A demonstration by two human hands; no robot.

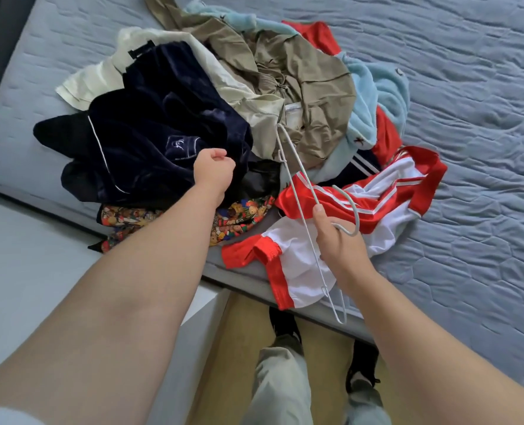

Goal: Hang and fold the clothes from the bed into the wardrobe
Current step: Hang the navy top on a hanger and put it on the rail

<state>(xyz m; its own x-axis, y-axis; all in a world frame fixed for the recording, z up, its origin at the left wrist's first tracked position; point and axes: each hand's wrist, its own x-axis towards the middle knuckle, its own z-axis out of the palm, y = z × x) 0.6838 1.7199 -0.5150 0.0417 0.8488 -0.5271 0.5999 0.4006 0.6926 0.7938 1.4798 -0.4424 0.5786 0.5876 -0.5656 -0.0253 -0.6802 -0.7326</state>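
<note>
Right hand (pixel 337 240) grips the wire hanger (pixel 346 232) by its hook, ready for loading. Left hand (pixel 213 170) curls over the navy top (pixel 150 142), maybe pinching cloth; I cannot tell. The clothes pile (pixel 300 87) sits just beyond both hands on the quilted bed (pixel 469 118), with wooden floor (pixel 239 332) below.

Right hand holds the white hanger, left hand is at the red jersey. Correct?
No. The head view shows the left hand at the navy garment, not the red jersey. The right hand does hold the white hanger.
</note>
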